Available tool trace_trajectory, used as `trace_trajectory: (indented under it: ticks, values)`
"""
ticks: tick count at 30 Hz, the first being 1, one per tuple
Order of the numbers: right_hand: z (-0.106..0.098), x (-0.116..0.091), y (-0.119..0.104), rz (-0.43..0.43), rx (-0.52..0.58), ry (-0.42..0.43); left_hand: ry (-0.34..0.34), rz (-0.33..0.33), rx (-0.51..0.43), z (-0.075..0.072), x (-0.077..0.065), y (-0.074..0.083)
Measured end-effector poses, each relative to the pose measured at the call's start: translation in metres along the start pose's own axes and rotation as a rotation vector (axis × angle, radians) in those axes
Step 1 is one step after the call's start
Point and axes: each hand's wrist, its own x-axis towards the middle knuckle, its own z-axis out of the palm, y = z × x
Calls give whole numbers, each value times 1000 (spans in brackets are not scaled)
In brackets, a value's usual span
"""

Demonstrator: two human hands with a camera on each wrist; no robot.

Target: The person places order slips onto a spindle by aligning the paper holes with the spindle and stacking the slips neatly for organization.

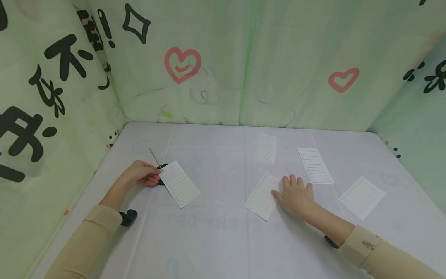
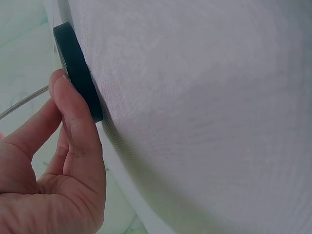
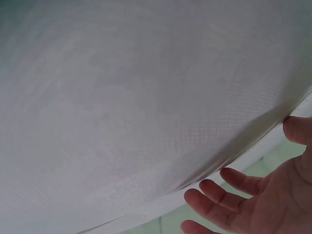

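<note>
My left hand [image 1: 144, 173] pinches a bill spike [image 2: 78, 73] low on its thin metal rod [image 1: 155, 159], close to the flat black round base. The rod leans up and away to the left in the head view. A lined white paper slip [image 1: 181, 185] overlaps the base, its upper left corner right at my left fingertips. Farther right, my right hand [image 1: 296, 195] lies palm down with fingers extended and slightly spread. Its thumb and fingertips are at the right edge of another lined slip [image 1: 261, 197]. From the right wrist, the fingers [image 3: 214, 204] look loose, holding nothing.
More lined slips are spread on the white-clothed table [image 1: 209, 248]: one slip [image 1: 265, 149] toward the back, another [image 1: 316, 166] beyond my right hand, and one [image 1: 362, 198] at the right. Green printed curtains [image 1: 223, 97] enclose the back and sides.
</note>
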Motion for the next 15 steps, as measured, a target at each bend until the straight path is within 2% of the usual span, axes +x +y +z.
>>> trace_trajectory:
  ticks: [6,15]
  values:
    - [1,0,1,-5,26,-17,44,-32,28,4,-1,3]
    - [3,3,3,-16,38,-16,44,-33,31,3,3,0]
